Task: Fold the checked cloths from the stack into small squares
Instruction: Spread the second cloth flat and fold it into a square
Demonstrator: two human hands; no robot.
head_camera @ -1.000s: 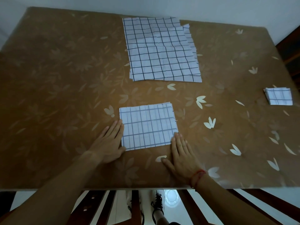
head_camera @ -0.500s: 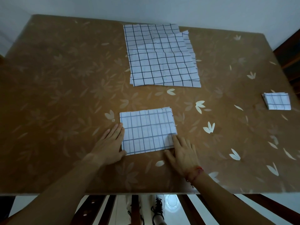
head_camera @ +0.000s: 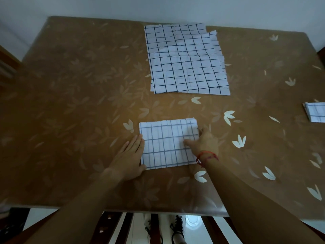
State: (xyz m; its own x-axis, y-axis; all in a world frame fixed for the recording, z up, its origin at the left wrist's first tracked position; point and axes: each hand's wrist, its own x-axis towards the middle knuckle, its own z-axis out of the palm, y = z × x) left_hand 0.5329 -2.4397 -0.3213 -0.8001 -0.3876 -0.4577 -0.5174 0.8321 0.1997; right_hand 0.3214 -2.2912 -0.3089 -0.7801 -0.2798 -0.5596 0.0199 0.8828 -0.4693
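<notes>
While left hand [head_camera: 129, 155] lies flat, fingers straight and together, against left edge of half-folded cloth [head_camera: 167, 145] near front of table [head_camera: 70, 103], right hand [head_camera: 206, 143] sits at its right edge, thumb on top. Fingers blurred, so can't tell if pinching. Best: anchor left side, carry right edge across, match corners, press crease. Waiting stack [head_camera: 186, 59] at far centre, finished squares [head_camera: 315, 111] far right.

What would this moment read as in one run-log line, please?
object: half-folded checked cloth | left hand: flat at left edge | right hand: thumb on right part | stack: far side
</notes>
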